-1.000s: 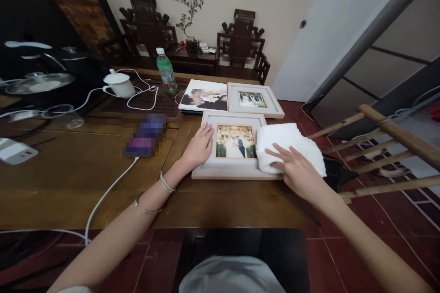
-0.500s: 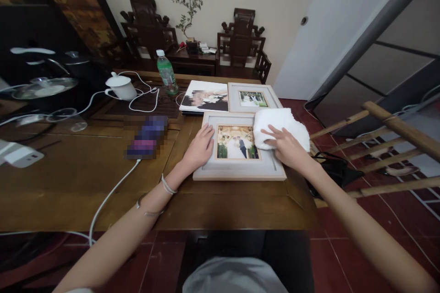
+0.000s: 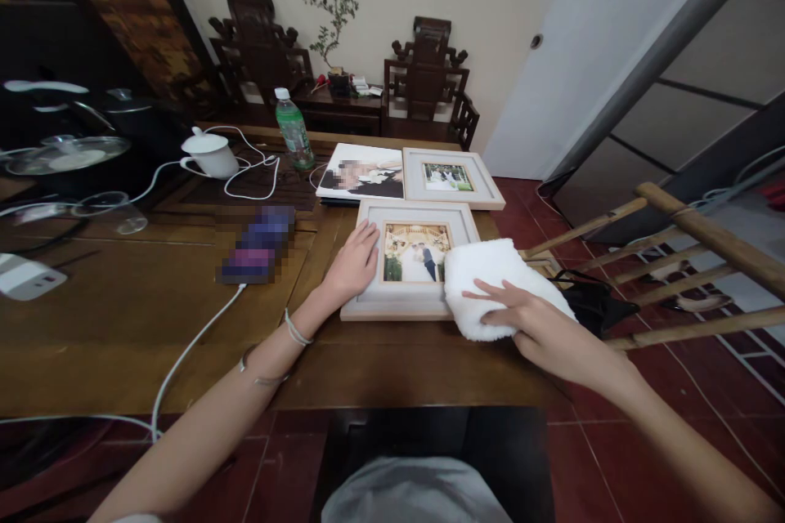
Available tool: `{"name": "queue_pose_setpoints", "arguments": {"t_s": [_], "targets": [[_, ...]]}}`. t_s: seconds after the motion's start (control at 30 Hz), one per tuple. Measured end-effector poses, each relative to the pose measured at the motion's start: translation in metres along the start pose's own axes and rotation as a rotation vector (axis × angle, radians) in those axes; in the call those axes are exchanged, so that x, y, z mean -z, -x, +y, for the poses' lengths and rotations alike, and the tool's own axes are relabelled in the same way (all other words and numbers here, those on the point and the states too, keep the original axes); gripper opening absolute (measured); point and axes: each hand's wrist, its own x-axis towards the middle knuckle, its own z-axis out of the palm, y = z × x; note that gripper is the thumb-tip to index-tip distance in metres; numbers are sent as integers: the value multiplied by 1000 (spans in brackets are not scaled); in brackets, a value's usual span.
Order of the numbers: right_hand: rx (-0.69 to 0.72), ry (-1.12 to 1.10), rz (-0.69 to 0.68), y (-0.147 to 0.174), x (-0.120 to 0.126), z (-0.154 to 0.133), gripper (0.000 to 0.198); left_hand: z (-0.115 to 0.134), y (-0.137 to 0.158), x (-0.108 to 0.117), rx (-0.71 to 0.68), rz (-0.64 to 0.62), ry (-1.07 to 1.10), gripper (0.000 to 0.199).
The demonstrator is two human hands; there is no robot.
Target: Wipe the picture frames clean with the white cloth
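A pale wooden picture frame [image 3: 401,300] lies flat near the table's front edge, holding a photo [image 3: 418,253] of a couple. Across its left border rests my left hand [image 3: 356,263], its fingers extended and lying flat. My right hand [image 3: 512,312] has hold of a folded white towel [image 3: 484,265], fingers spread over the cloth. The towel covers the frame's lower right corner and hangs past its edge. Behind it lie a second picture frame [image 3: 491,186] and a white-edged photo panel [image 3: 361,169].
A green-labelled bottle [image 3: 294,131] stands behind a blurred-out phone [image 3: 257,245] on a charging cable. Farther left are a white lidded cup [image 3: 209,154], a clear plastic cup [image 3: 116,212] and a glass-lidded pan [image 3: 67,155]. A bamboo rack [image 3: 693,237] stands right of the table.
My right hand has drawn the towel down the frame's right side towards me, to the lower right corner. My left hand stays on the left border.
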Motion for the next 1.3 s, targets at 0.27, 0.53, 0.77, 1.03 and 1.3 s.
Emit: {"name": "queue_pose_setpoints", "arguments": {"t_s": [0.27, 0.53, 0.77, 1.03, 1.3], "targets": [[-42, 112, 115, -70, -2, 63, 63, 2, 0, 3, 14, -22, 2, 44], [-97, 208, 94, -88, -10, 59, 67, 1, 1, 1, 17, 0, 17, 42], [-54, 95, -79, -17, -8, 1, 71, 3, 1, 1, 36, -6, 10, 43], [-9, 0, -122, -14, -2, -17, 73, 4, 1, 1, 14, 6, 5, 42], [-32, 193, 92, -103, -3, 51, 69, 4, 0, 4, 18, -19, 2, 42]]}}
